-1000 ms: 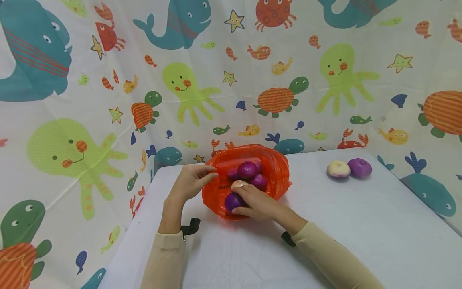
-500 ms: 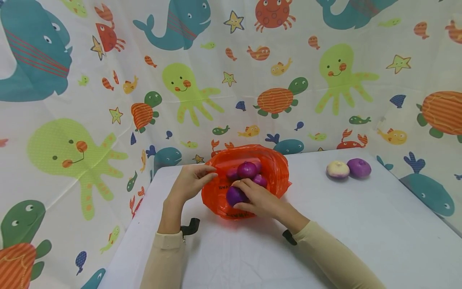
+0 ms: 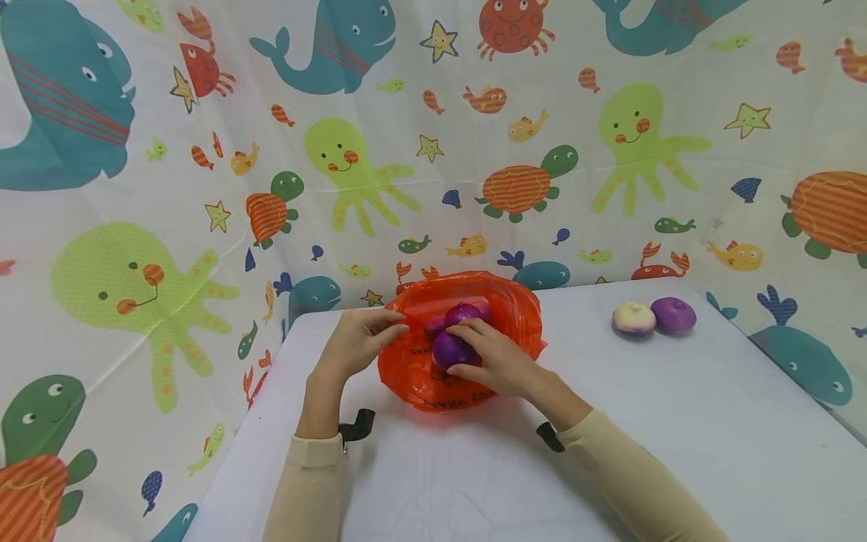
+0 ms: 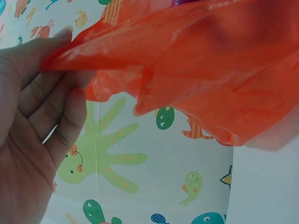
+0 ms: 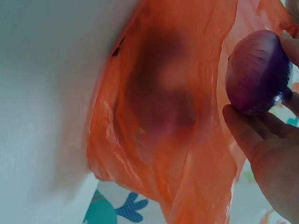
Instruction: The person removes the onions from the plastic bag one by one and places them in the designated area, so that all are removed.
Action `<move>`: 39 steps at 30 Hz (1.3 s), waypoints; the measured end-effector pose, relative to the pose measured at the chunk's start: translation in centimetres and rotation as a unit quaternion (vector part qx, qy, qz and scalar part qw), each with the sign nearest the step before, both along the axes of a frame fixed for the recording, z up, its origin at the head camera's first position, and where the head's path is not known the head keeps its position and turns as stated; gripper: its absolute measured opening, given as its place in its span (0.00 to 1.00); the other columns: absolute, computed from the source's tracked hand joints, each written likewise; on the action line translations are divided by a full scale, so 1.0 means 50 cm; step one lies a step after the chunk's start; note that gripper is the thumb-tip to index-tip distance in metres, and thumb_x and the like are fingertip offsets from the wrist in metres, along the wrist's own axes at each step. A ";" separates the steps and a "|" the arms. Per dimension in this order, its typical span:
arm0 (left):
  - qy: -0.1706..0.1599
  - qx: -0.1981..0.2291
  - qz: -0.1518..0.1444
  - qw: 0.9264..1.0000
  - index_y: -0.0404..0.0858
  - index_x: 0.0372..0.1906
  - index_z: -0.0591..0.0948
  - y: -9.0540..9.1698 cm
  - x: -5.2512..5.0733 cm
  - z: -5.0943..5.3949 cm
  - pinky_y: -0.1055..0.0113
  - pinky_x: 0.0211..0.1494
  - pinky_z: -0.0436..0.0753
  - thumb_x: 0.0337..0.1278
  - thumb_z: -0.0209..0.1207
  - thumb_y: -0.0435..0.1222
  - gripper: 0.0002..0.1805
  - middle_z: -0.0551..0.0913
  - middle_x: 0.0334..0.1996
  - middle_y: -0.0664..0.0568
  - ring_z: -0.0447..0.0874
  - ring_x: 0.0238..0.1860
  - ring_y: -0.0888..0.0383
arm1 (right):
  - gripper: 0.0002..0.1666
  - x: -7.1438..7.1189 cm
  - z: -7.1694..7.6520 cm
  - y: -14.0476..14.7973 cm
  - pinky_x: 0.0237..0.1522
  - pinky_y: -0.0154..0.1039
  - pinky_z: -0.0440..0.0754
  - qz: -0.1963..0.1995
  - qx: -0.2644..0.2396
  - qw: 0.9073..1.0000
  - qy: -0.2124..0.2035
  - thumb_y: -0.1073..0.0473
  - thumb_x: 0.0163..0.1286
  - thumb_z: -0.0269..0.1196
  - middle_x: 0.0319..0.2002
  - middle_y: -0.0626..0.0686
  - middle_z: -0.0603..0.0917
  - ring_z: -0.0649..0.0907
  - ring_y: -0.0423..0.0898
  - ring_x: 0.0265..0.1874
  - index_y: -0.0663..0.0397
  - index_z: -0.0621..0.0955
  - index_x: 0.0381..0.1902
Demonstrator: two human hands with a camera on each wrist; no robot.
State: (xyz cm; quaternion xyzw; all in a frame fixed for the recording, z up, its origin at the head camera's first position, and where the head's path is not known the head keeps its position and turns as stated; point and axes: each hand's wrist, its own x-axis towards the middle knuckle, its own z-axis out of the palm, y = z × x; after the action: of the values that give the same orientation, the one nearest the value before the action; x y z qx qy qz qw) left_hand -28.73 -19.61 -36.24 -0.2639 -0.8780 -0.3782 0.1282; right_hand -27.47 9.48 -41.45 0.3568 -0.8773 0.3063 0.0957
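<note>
In the head view an orange-red plastic bag (image 3: 400, 369) stands wide-mouthed on the white table. My left hand (image 3: 359, 342) pinches its left rim between thumb and fingers; the left wrist view shows the thin plastic (image 4: 112, 56) between them. My right hand (image 3: 497, 357) grips a purple onion (image 3: 452, 351) over the bag's mouth. Up close in the right wrist view, the held onion (image 5: 257, 72) is glossy, with fingers and thumb around it. Behind it inside the bag lies another purple onion (image 3: 463, 312); the right hand hides part of the contents.
At the table's far right sit a cream-coloured, turnip-like vegetable (image 3: 634, 319) and a purple one (image 3: 674, 315), side by side. A curtain (image 3: 440, 113) printed with sea animals hangs behind the white table (image 3: 609, 421) and along its sides.
My right hand has raised the purple onion from the bag's near side and shifted it away and slightly right. A pale round thing by its fingers is out of sight. The left hand stays still.
</note>
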 end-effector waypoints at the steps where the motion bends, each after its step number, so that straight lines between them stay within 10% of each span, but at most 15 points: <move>1: 0.000 0.000 0.000 1.000 0.44 0.49 0.91 0.000 0.000 -0.001 0.69 0.40 0.88 0.66 0.69 0.40 0.10 0.91 0.35 0.56 0.85 0.33 0.59 | 0.40 -0.001 0.001 0.002 0.64 0.53 0.83 0.000 -0.003 1.000 0.000 0.46 0.67 0.74 0.68 0.50 0.74 0.75 0.51 0.69 0.44 0.73 0.73; 39: -0.004 -0.003 0.007 1.000 0.43 0.48 0.91 0.002 0.002 0.004 0.70 0.40 0.88 0.65 0.70 0.39 0.10 0.91 0.35 0.54 0.85 0.33 0.58 | 0.39 -0.023 0.044 0.091 0.57 0.56 0.86 -0.069 -0.064 0.996 0.008 0.44 0.69 0.71 0.70 0.52 0.71 0.76 0.57 0.67 0.41 0.72 0.75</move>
State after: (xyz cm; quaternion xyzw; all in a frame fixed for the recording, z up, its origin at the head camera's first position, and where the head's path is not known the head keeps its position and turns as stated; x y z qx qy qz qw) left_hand -28.64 -19.51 -36.02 -0.2566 -0.8813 -0.3761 0.1267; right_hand -28.59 14.04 -39.24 0.2913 -0.8775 0.3518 0.1463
